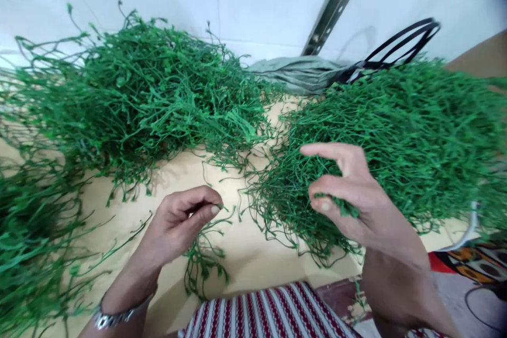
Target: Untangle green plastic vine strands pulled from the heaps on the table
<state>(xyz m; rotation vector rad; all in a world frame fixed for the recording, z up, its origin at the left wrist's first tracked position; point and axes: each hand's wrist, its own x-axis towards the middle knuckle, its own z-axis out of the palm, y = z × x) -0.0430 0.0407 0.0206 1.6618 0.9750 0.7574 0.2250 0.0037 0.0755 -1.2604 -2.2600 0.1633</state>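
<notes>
My left hand (176, 227) is closed in a pinch, thumb against forefinger, on a thin green stem (222, 208) whose tip pokes out past the fingertips. More stems (206, 259) hang or lie just below that hand. On the right, my right hand (354, 198) has its forefinger stretched out, while the thumb and another finger pinch a small green sprig (344, 206). It hovers over the near edge of a big heap of green, plastic-looking stems (396, 132). The sprig's far end is hidden by the fingers.
A second heap of green stems (158, 84) lies at the back left, and another (27, 253) at the left edge. All rest on a pale yellow tabletop (261, 253). Behind are a grey-green cloth (301, 71), black straps (404, 45) and a slotted metal post (336, 2).
</notes>
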